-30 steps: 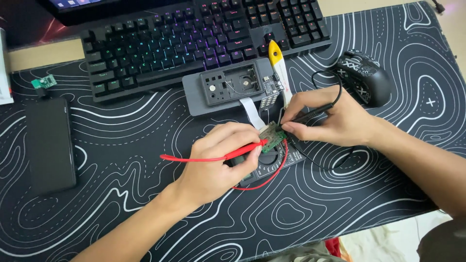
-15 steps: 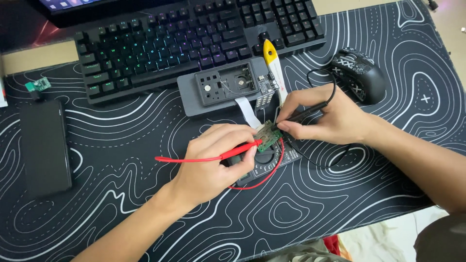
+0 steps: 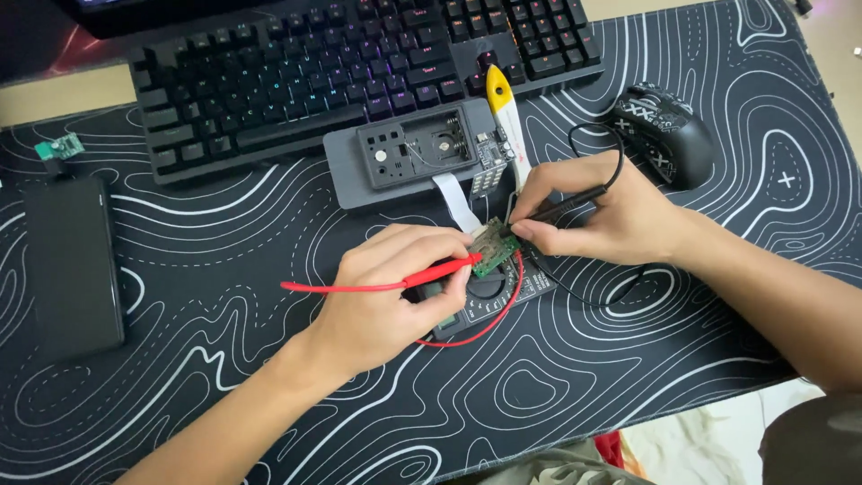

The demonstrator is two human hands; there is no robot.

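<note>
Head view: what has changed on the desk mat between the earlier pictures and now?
Almost nothing. The left hand still holds the red probe and the right hand the black probe, both tips on the small green circuit board over the multimeter. Only the camera shifted a little. The keyboard, mouse and grey open case lie as before.

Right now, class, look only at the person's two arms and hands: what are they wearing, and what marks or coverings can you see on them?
Both forearms are bare to the frame edge: no sleeves show. The left hand and right hand wear no gloves, and no rings, watch or bands are visible. Fingernails look short and plain. No markings show on either arm.
</note>
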